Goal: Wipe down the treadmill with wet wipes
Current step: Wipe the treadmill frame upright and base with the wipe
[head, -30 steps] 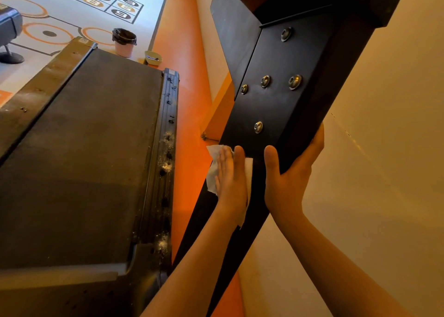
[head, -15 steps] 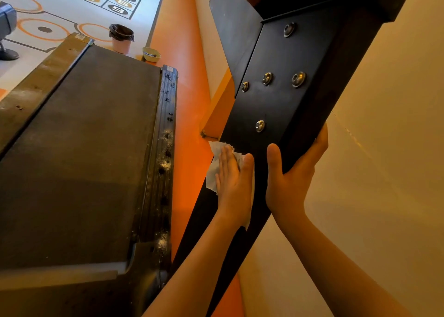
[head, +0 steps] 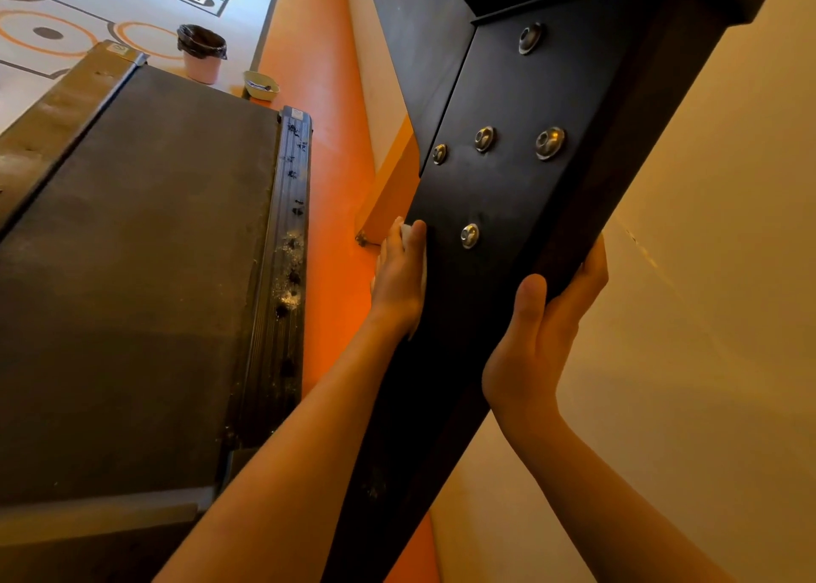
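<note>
The treadmill's black upright post (head: pixel 508 185), studded with several silver bolts, slants up across the middle. My left hand (head: pixel 397 278) lies with straight fingers along the post's left edge, pressing a white wet wipe (head: pixel 405 231) against it. Only a small bit of the wipe shows by my fingertips. My right hand (head: pixel 530 353) grips the post's right edge, thumb on the front face and fingers round the back. The dark running belt (head: pixel 132 251) lies to the left.
The belt's right side rail (head: pixel 282 251) carries white dust and dark spots. A strip of orange floor (head: pixel 326 185) runs between rail and post. A lined pink bin (head: pixel 202 55) and a small yellow dish (head: pixel 261 84) stand beyond the belt. A cream wall (head: pixel 706 273) is close on the right.
My left hand slid with the wipe from the post's front face up and over to its left edge, hiding most of the wipe. My right hand kept its grip.
</note>
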Motion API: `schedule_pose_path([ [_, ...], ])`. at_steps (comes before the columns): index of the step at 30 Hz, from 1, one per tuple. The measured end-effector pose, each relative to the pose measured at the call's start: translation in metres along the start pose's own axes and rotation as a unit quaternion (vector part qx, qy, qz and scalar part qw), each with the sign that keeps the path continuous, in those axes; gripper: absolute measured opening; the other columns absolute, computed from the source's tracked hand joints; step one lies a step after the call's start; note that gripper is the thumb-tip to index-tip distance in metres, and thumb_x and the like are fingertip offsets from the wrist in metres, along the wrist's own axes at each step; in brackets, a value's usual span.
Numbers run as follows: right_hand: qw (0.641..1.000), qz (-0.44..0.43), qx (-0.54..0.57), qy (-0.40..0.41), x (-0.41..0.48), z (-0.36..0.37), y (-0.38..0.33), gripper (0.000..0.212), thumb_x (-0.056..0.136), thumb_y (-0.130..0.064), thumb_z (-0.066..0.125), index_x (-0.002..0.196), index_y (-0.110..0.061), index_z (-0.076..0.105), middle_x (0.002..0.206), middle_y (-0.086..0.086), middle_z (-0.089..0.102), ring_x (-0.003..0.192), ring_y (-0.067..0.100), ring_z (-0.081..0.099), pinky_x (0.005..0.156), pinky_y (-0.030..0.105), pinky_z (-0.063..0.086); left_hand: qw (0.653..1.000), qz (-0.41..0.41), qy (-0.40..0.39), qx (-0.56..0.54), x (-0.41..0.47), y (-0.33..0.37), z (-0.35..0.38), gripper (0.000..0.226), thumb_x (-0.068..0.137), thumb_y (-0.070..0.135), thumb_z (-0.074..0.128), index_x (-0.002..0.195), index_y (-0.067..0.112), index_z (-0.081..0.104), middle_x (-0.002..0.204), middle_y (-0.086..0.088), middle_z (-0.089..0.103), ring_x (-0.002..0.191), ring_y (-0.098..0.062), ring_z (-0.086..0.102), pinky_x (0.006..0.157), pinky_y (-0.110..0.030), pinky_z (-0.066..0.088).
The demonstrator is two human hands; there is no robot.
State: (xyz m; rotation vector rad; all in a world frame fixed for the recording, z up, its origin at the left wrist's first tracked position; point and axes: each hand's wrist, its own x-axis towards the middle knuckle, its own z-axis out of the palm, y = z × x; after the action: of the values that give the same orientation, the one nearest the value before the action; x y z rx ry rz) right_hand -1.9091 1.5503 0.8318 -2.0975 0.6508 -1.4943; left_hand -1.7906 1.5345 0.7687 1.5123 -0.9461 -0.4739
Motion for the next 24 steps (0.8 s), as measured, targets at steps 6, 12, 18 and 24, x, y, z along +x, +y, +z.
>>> schedule_pose_path([
  [6,1.0,0.01,-0.011,0.008,0.001,0.0,-0.001,0.052,0.099,-0.016,0.04,0.144,-0.002,0.019,0.133,-0.02,0.034,0.118,-0.022,0.04,0.088,0.001,0.038,0.972,-0.139,0.028,-0.19,-0.023,0.008,0.009,0.076,0.095,0.065,0.027,0.156,0.024,0.011,0.162,-0.003,0.016,0.149,-0.022,0.013,0.121,-0.043,0.009],
  [12,1.0,0.01,-0.011,0.022,0.002,0.001,-0.004,0.052,0.096,-0.033,0.04,0.141,-0.019,0.02,0.133,-0.017,0.039,0.116,-0.016,0.045,0.085,0.003,0.041,0.943,-0.191,0.055,-0.267,-0.078,0.026,0.013,0.065,0.099,0.046,0.038,0.154,0.025,0.014,0.161,-0.005,0.019,0.148,-0.022,0.018,0.121,-0.049,0.018],
  [18,1.0,0.019,-0.002,0.022,0.002,0.002,-0.005,0.059,0.093,-0.037,0.039,0.145,-0.015,0.021,0.141,-0.003,0.041,0.121,-0.007,0.047,0.088,0.009,0.043,0.964,-0.128,0.021,-0.234,-0.107,0.025,0.022,0.098,0.071,0.077,0.023,0.153,0.032,-0.004,0.163,0.012,-0.004,0.149,-0.004,-0.003,0.123,-0.048,0.005],
  [24,1.0,0.015,-0.007,0.017,0.001,0.001,-0.001,0.052,0.097,-0.013,0.042,0.144,-0.003,0.021,0.133,-0.02,0.035,0.117,-0.021,0.041,0.089,0.002,0.038,0.96,-0.122,0.03,-0.249,-0.093,0.026,0.018,0.095,0.077,0.073,0.032,0.155,0.029,0.0,0.164,0.01,0.0,0.149,-0.006,0.002,0.123,-0.045,0.01],
])
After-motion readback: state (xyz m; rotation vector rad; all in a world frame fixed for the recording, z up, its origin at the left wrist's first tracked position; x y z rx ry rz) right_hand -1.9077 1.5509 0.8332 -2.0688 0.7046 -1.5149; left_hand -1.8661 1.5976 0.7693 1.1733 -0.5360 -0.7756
